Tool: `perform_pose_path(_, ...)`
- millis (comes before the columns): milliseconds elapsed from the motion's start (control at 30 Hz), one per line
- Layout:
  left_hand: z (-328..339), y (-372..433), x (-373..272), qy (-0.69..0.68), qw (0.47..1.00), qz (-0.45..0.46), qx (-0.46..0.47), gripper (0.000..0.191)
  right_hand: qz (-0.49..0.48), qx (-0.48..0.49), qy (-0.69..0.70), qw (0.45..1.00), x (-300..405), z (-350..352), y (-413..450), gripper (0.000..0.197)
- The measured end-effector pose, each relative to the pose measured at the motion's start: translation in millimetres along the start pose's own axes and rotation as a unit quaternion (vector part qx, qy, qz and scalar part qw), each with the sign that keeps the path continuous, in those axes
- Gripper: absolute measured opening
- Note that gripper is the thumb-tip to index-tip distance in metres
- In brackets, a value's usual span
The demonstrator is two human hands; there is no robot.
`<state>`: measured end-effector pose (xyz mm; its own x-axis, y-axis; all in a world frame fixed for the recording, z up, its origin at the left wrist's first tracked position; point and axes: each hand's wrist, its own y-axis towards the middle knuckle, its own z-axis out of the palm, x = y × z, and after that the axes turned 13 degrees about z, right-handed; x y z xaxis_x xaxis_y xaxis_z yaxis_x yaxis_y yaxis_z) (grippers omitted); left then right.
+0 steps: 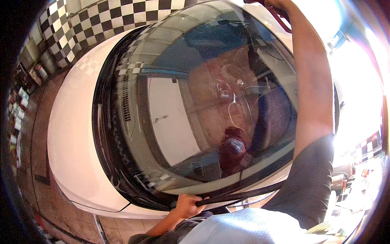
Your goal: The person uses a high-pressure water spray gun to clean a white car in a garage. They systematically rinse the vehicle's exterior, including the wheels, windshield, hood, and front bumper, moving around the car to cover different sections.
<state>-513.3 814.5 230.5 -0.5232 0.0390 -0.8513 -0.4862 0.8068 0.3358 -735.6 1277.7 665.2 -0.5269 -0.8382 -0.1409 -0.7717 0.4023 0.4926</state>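
In front of me is a white car with its windshield, the glass full of reflections. My left hand is closed around one end of a black strip by the windshield's near lower corner. The strip runs right along the near side of the glass and passes behind my dark sleeve; whether it is loose or part of the car, I cannot tell. My right arm reaches over the roof side of the windshield. At the top edge, my partly cut-off right hand grips a dark red handled tool, its far end out of view.
The white hood spreads to the left, bordered by a black cowl. A black-and-white checkered wall stands beyond the car. Bottles and containers line the far left. Tiled floor shows below. Glare washes out the right side.
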Motion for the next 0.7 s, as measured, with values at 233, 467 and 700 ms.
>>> perform_pose_path(233, -8, 5, -6, 0.017, 1.000, -0.014, 0.015, 0.019, 0.000, 0.006, -0.007, 1.000, 7, -9, -7, 0.029)
perform_pose_path(467, -11, 4, -10, 0.029, 0.998, 0.040, 0.043, 0.021, 0.021, 0.018, -0.005, 1.000, -23, -65, -88, 0.028)
perform_pose_path(700, 8, -32, -58, -0.028, 0.984, 0.147, 0.100, 0.040, 0.101, 0.044, -0.002, 0.994, -71, -154, -226, 0.027)
